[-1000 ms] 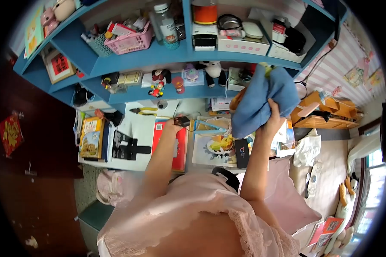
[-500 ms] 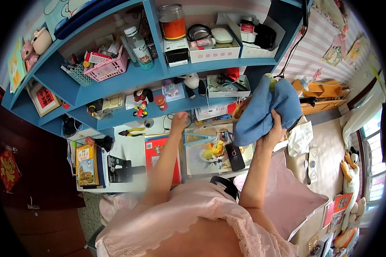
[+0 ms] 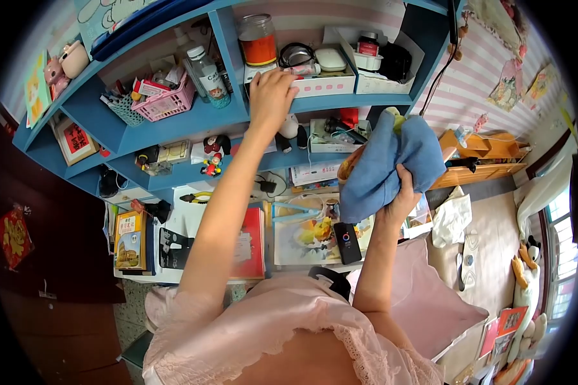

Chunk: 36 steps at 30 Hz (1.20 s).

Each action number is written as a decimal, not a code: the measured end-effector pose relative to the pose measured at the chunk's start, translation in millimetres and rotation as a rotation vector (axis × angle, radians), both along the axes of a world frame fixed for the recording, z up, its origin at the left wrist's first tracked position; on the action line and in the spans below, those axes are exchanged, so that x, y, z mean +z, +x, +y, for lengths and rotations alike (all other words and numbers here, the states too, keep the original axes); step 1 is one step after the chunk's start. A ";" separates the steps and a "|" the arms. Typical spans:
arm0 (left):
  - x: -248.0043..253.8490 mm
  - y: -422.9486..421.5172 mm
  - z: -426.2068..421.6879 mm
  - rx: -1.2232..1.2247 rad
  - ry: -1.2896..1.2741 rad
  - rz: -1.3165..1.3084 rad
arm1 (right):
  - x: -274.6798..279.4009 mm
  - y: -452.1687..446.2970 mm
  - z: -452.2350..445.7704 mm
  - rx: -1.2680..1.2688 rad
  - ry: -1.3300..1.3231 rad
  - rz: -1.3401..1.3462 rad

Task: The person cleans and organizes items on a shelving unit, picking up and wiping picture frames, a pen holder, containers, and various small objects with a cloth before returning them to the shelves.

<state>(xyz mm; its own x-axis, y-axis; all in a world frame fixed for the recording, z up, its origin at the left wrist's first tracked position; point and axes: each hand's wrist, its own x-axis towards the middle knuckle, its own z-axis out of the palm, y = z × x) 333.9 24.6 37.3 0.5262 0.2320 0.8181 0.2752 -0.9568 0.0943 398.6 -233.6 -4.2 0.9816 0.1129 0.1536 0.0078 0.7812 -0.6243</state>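
Note:
My left hand (image 3: 272, 99) is raised to the upper blue shelf (image 3: 327, 102), over the small box left of a white box (image 3: 327, 85). Its fingers are slightly apart and bent, with nothing visibly held; the small box is mostly hidden. My right hand (image 3: 401, 199) grips a soft blue cloth item (image 3: 388, 167) with a green part at its top and a brown part at its left side. Below my left forearm, a black charger (image 3: 266, 186) with a cable lies on the desk. A black phone (image 3: 347, 244) rests on a painted sheet (image 3: 308, 247).
The shelf holds a jar with orange contents (image 3: 257, 42), a pink basket (image 3: 167, 102) and a clear bottle (image 3: 209, 78). Pliers (image 3: 196, 197), a red book (image 3: 252, 244) and upright books (image 3: 130, 240) are on the desk. White cloth (image 3: 452, 218) lies right.
My left hand has let go of the black charger and moved up from the desk to the upper shelf. My right hand still holds the blue cloth item. The view has shifted.

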 end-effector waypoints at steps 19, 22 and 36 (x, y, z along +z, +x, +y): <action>93.0 20.9 44.3 0.348 0.068 0.127 | 15.5 -37.5 51.7 0.157 -0.286 -0.330; 92.2 9.3 22.9 0.217 0.116 -0.028 | 7.8 -32.2 47.1 0.085 -0.322 -0.366; 31.8 -38.3 -96.3 -0.385 -0.290 -0.412 | 13.2 -21.1 35.7 0.029 -0.069 -0.122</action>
<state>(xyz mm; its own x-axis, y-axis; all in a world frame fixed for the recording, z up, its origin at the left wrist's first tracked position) 295.6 -71.6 69.2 0.2710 0.3319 0.9035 -0.1975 -0.8995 0.3897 377.5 -197.9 9.1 0.9522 0.1558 0.2627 0.0650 0.7372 -0.6726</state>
